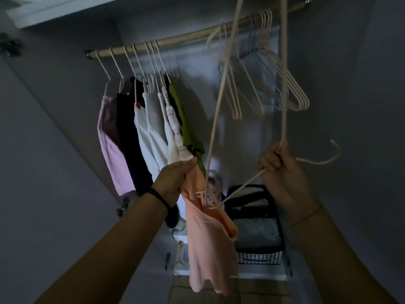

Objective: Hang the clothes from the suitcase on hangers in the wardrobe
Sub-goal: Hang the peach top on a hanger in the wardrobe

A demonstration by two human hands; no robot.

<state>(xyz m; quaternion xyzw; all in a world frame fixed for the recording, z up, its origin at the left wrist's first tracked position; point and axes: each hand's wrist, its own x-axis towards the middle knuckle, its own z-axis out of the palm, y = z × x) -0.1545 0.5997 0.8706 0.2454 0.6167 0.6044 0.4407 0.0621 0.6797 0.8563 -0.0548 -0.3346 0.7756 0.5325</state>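
Presently, the right hand point(278, 163) is closed round the neck of 1 pale hanger point(243, 186), hook pointing right. The hanger's arm slants down-left, its tip inside the collar of the peach top point(208, 238). The left hand point(173, 183) pinches that collar just beside the tip. The rail point(186, 36) is overhead, well apart.

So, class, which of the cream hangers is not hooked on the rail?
The hanger gripped in the right hand: its hook points free into the air and one end pokes into the peach top, while the other hangers hang on the rail.
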